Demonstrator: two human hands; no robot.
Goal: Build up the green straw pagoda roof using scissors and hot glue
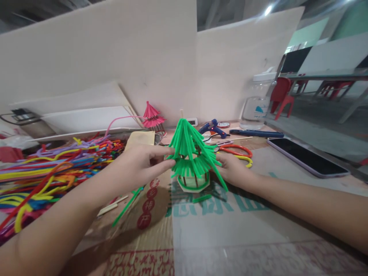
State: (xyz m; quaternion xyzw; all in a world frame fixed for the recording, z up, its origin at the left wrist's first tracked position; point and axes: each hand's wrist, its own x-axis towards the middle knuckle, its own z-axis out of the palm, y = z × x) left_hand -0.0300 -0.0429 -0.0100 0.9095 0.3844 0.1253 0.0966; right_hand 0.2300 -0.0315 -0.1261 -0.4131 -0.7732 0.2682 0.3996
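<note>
A small model pavilion [188, 153] stands upright in front of me, its two roof tiers made of green pipe cleaners, with brown posts on a pale base. My left hand [146, 163] grips it from the left, thumb and fingers at the gap between the tiers. On the other side my right hand [232, 168] touches the lower tier; its fingertips are partly hidden behind the green strands. One long strand sticks out low on the right. A short green piece [201, 199] lies before the base, and a longer green pipe cleaner [128, 207] lies to the left.
A heap of coloured pipe cleaners [57, 165] covers the left side. Behind stand a pink model pavilion [152, 117], a blue glue gun [215, 128] and a clear bottle [255, 101]. Scissors [237, 148], a blue utility knife [257, 133] and a phone [307, 156] lie right.
</note>
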